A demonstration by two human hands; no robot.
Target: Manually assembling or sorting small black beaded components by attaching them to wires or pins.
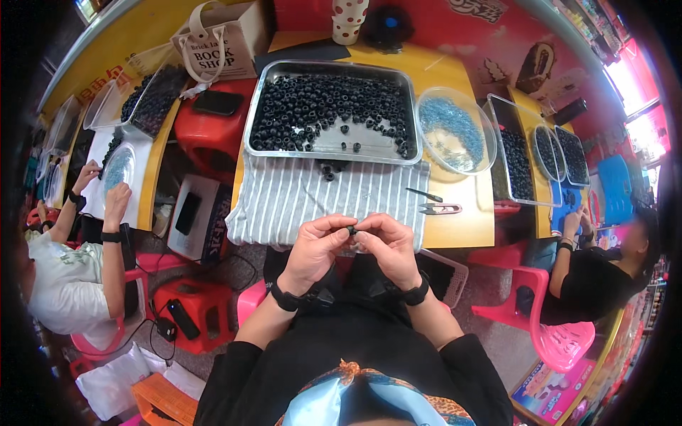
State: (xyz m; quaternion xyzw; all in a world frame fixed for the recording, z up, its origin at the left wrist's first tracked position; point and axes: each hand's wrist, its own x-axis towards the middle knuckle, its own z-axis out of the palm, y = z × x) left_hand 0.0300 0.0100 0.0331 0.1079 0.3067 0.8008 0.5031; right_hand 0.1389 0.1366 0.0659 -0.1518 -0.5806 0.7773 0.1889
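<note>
My left hand (pixel 317 248) and my right hand (pixel 389 247) meet at the near edge of a striped grey cloth. Between their fingertips they pinch a small black bead (pixel 352 231); my fingers cover part of it. Ahead stands a metal tray (pixel 284 153) spread with many black beads (pixel 305 99), thinner at its near middle. A few loose black beads (pixel 328 175) lie on the cloth (pixel 284 202) just below the tray. At the cloth's right side rest thread snips (pixel 440 209) and dark tweezers (pixel 424 194).
Right of the tray, a clear round tub (pixel 490 160) holds pale blue bits. A red stool (pixel 206 135) bears a phone (pixel 217 103). A canvas bag (pixel 220 53) and a polka-dot cup (pixel 349 21) stand behind. One person works at each side, at tables with beads.
</note>
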